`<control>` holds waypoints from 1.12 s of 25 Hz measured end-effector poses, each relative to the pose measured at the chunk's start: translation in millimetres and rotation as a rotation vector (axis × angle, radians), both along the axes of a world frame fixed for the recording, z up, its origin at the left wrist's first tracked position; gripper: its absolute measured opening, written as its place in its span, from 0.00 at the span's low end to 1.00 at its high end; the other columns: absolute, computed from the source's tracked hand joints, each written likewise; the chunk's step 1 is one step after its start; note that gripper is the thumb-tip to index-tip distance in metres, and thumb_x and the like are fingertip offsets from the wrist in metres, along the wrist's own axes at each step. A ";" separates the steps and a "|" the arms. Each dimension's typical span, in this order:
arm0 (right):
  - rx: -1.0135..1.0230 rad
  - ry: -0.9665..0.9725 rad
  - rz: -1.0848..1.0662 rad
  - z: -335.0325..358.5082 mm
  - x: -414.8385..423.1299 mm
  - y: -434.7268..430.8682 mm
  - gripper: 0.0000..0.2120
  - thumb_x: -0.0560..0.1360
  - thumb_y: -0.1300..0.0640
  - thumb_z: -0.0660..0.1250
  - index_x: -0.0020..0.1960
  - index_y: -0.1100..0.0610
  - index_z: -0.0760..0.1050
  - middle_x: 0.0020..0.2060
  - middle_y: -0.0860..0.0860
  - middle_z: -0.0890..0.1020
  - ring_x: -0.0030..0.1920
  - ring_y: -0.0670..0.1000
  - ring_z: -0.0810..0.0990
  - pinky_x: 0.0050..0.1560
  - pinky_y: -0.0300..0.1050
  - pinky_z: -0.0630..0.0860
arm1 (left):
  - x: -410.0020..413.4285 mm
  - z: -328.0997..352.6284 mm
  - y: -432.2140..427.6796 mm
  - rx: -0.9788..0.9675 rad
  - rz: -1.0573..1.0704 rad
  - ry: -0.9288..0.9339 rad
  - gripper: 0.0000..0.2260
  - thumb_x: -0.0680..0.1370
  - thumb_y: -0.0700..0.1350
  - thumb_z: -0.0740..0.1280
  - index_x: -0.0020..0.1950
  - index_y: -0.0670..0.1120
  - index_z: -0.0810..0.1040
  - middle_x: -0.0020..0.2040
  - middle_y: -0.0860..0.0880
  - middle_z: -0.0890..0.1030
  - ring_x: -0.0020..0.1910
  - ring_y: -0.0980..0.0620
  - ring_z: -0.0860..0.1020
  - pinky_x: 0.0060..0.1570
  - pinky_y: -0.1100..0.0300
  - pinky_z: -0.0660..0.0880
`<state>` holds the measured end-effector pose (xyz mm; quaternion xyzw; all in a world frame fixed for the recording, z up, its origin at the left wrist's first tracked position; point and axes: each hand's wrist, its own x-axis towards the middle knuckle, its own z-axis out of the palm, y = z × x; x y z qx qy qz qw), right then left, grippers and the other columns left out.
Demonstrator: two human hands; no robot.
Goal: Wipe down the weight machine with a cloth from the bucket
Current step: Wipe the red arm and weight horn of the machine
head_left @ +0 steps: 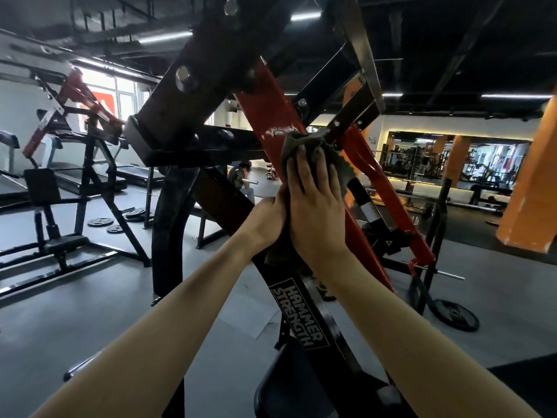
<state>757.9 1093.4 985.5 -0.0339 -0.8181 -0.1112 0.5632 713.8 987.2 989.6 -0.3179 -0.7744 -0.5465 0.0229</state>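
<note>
A black and red weight machine fills the middle of the view, its red lever arm (268,116) slanting down to the right. A grey cloth (304,143) lies against that red arm, just below a wet smear. My right hand (313,206) presses flat on the cloth with straight fingers. My left hand (268,221) sits beside it on the left, partly hidden behind the right hand, its fingers curled round the lower part of the cloth and the arm's edge. A black frame bar with a HAMMER STRENGTH label (298,315) runs below the hands. No bucket is in view.
Another red and black machine (78,116) stands at the left, with weight plates (101,221) on the grey floor. A plate (455,315) lies at the right by a chrome peg. An orange pillar (530,182) and a mirrored wall are farther right. A black seat pad (295,387) is below.
</note>
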 end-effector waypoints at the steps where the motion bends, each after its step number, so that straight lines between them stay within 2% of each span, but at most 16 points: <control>1: -0.002 0.001 0.011 5.4 -4.4 -3.4 0.26 0.79 0.61 0.63 0.77 0.63 0.68 0.77 0.62 0.68 0.79 0.62 0.59 0.79 0.59 0.51 | -0.5 3.3 -3.1 0.044 -0.025 -0.018 0.27 0.84 0.65 0.48 0.50 0.53 0.82 0.47 0.51 0.84 0.49 0.52 0.82 0.52 0.56 0.77; 5: 0.081 -0.104 -0.086 -19.6 -2.5 -8.8 0.28 0.83 0.56 0.59 0.81 0.60 0.59 0.81 0.56 0.60 0.83 0.59 0.50 0.81 0.61 0.49 | -10.4 5.2 -16.1 0.054 -0.096 0.021 0.19 0.87 0.53 0.52 0.46 0.52 0.79 0.44 0.52 0.82 0.50 0.50 0.80 0.48 0.58 0.73; 8: 0.154 -0.148 -0.098 -12.3 0.9 -2.4 0.30 0.82 0.55 0.61 0.82 0.57 0.59 0.81 0.53 0.60 0.83 0.57 0.50 0.82 0.59 0.48 | -19.8 6.7 -19.9 0.085 -0.142 0.071 0.13 0.84 0.47 0.55 0.62 0.46 0.76 0.58 0.50 0.81 0.60 0.53 0.78 0.58 0.61 0.73; 9: 0.155 -0.138 -0.106 -1.7 -0.7 -2.6 0.31 0.81 0.53 0.61 0.82 0.56 0.58 0.82 0.53 0.59 0.83 0.57 0.49 0.82 0.59 0.48 | -20.1 11.0 -22.2 0.112 -0.148 0.066 0.12 0.84 0.45 0.56 0.66 0.46 0.73 0.57 0.52 0.80 0.59 0.54 0.78 0.55 0.63 0.73; 12: 0.054 -0.057 -0.127 17.2 -11.3 -11.9 0.33 0.81 0.51 0.61 0.82 0.57 0.57 0.82 0.54 0.57 0.83 0.59 0.49 0.81 0.61 0.50 | -26.0 21.5 -27.8 0.201 -0.117 0.008 0.14 0.85 0.45 0.58 0.70 0.45 0.69 0.52 0.53 0.80 0.51 0.57 0.79 0.37 0.73 0.72; 13: 0.037 -0.034 -0.139 12.4 -13.9 -15.3 0.32 0.81 0.52 0.62 0.82 0.58 0.57 0.82 0.55 0.57 0.83 0.59 0.49 0.81 0.61 0.50 | -29.2 22.1 -29.3 0.214 -0.106 0.029 0.13 0.85 0.45 0.58 0.70 0.46 0.69 0.50 0.53 0.80 0.48 0.59 0.79 0.34 0.75 0.71; 17: 0.129 -0.090 -0.180 -23.1 -13.7 -14.0 0.31 0.82 0.60 0.61 0.83 0.58 0.55 0.82 0.55 0.57 0.83 0.58 0.49 0.82 0.60 0.47 | -36.5 24.0 -39.2 0.210 -0.114 0.147 0.08 0.84 0.43 0.59 0.62 0.48 0.73 0.45 0.52 0.80 0.41 0.58 0.78 0.34 0.69 0.71; 20: 0.044 -0.010 -0.179 6.7 -18.4 -17.6 0.29 0.85 0.55 0.58 0.83 0.58 0.54 0.82 0.55 0.56 0.83 0.58 0.51 0.82 0.58 0.50 | -42.9 27.0 -47.1 0.196 -0.136 0.196 0.06 0.83 0.41 0.59 0.58 0.48 0.73 0.47 0.51 0.80 0.38 0.65 0.78 0.34 0.75 0.71; 22: -0.055 0.039 -0.149 28.4 -23.5 -21.5 0.28 0.87 0.52 0.55 0.83 0.59 0.52 0.83 0.57 0.54 0.82 0.59 0.52 0.82 0.57 0.51 | -47.4 28.4 -48.9 0.187 -0.144 0.193 0.06 0.83 0.42 0.59 0.58 0.51 0.73 0.52 0.48 0.80 0.42 0.62 0.80 0.33 0.76 0.71; 23: -0.049 0.040 -0.155 26.5 -24.7 -22.9 0.28 0.87 0.52 0.54 0.83 0.60 0.53 0.83 0.57 0.54 0.82 0.60 0.51 0.82 0.57 0.51 | -48.7 29.1 -51.1 0.177 -0.139 0.191 0.06 0.83 0.43 0.59 0.56 0.53 0.73 0.53 0.48 0.80 0.43 0.61 0.80 0.33 0.76 0.70; 25: 0.040 -0.014 -0.189 5.0 -26.1 -25.4 0.28 0.85 0.55 0.53 0.82 0.61 0.55 0.82 0.57 0.55 0.83 0.60 0.50 0.82 0.58 0.50 | -52.0 28.6 -58.1 0.150 -0.133 0.246 0.07 0.84 0.43 0.58 0.53 0.55 0.72 0.49 0.52 0.79 0.40 0.65 0.79 0.33 0.78 0.69; 26: 0.076 -0.046 -0.206 -6.1 -24.8 -27.8 0.28 0.83 0.56 0.54 0.82 0.60 0.56 0.82 0.57 0.57 0.82 0.59 0.51 0.82 0.58 0.50 | -56.0 26.9 -60.1 0.140 -0.130 0.288 0.07 0.84 0.43 0.58 0.53 0.55 0.72 0.46 0.54 0.79 0.39 0.67 0.78 0.34 0.77 0.69; 28: 0.099 -0.057 -0.214 -3.6 -26.3 -30.4 0.27 0.83 0.57 0.54 0.81 0.59 0.59 0.81 0.56 0.60 0.82 0.58 0.53 0.82 0.57 0.52 | -60.1 26.5 -63.7 0.122 -0.136 0.340 0.05 0.84 0.44 0.58 0.54 0.52 0.72 0.45 0.53 0.79 0.37 0.62 0.78 0.35 0.69 0.72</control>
